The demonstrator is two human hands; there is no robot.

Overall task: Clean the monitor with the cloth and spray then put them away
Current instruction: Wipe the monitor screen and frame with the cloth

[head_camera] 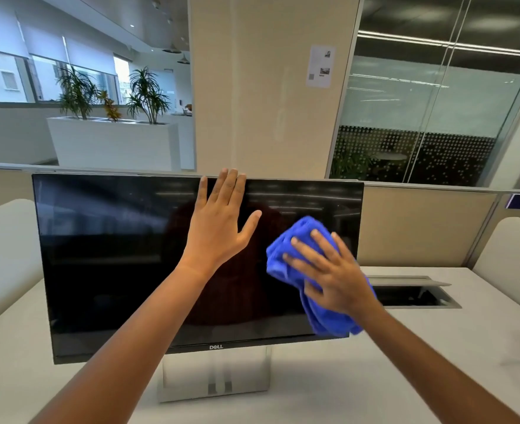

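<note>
A black Dell monitor [108,258] stands on a silver stand in the middle of the white desk, its screen dark. My left hand [218,221] rests at the monitor's top edge, fingers spread and reaching over the bezel. My right hand [329,273] presses a bunched blue cloth [295,240] flat against the right part of the screen, fingers spread over it. The cloth hangs down past the screen's lower right corner. No spray bottle is in view.
The white desk [436,362] extends around the monitor stand [215,374]. An open cable hatch [414,292] sits in the desk to the right. Beige partition panels run behind, with cream chair backs [4,255] at both sides.
</note>
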